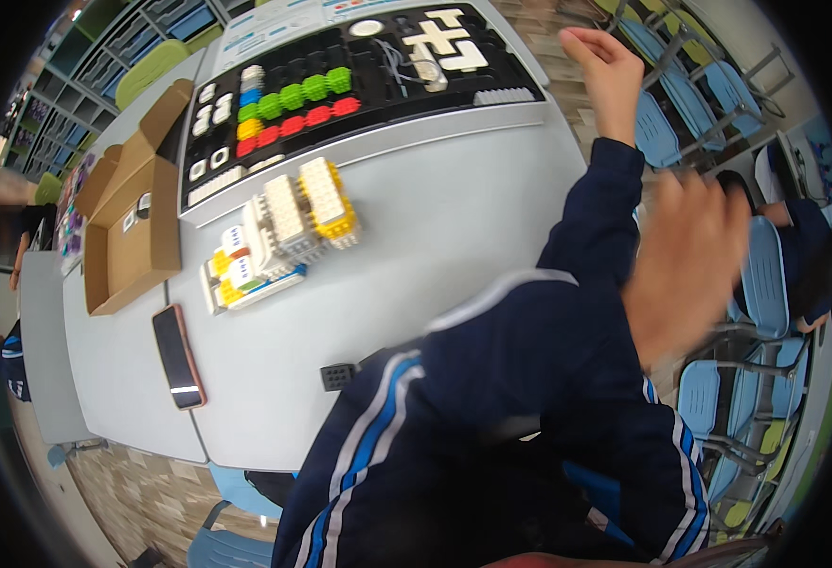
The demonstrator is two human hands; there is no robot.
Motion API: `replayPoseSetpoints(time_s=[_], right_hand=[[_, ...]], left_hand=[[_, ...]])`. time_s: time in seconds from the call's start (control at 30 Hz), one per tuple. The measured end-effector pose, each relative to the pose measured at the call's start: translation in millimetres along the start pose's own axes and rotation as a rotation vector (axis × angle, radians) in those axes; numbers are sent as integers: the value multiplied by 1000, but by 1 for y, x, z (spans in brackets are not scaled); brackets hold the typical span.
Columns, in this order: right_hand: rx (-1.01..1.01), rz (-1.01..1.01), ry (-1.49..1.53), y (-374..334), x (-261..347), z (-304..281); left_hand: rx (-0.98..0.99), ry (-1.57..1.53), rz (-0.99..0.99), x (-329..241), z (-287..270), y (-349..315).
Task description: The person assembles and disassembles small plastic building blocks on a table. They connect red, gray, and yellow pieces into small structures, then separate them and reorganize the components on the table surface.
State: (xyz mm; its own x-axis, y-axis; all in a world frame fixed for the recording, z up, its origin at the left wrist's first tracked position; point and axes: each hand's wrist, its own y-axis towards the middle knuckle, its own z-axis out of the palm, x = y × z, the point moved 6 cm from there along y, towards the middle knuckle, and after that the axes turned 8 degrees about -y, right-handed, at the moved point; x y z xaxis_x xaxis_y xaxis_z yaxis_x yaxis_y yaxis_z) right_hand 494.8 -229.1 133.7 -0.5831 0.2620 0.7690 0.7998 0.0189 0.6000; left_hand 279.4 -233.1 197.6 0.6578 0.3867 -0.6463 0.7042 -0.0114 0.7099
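My left arm reaches across to the upper right. My left hand [610, 80] is raised beyond the table's right edge, near the end of the black parts tray [406, 123], with loosely bent fingers and nothing visible in them. Closer to me, my right hand [686, 270] is lifted beside the left sleeve [591, 208], its fingers smeared by motion. Neither hand touches the white and yellow brick model [288, 222] on the table. Red bricks [293, 125], green bricks [293, 97] and white pieces [439, 38] lie in the tray.
An opened cardboard box [136, 237] stands left on the grey table [416, 227]. A phone [179, 355] lies in front of it, and a small black block [337, 377] sits near my sleeve. Blue chairs [766, 275] crowd the right side, with another person [799, 237] there.
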Motion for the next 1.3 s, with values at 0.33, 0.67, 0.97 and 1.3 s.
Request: replayPoseSetpoints(time_s=[0.33, 0.67, 0.97, 1.3], right_hand=[[66, -193, -163, -31, 86, 7], [554, -748, -173, -214, 197, 60], [973, -473, -111, -316, 156, 64], [1026, -280, -94, -333, 138, 71]], left_hand=[[496, -706, -188, -98, 30, -116], [237, -295, 402, -87, -84, -204], [202, 312, -104, 23, -272, -283], [273, 203, -386, 73, -274, -288]])
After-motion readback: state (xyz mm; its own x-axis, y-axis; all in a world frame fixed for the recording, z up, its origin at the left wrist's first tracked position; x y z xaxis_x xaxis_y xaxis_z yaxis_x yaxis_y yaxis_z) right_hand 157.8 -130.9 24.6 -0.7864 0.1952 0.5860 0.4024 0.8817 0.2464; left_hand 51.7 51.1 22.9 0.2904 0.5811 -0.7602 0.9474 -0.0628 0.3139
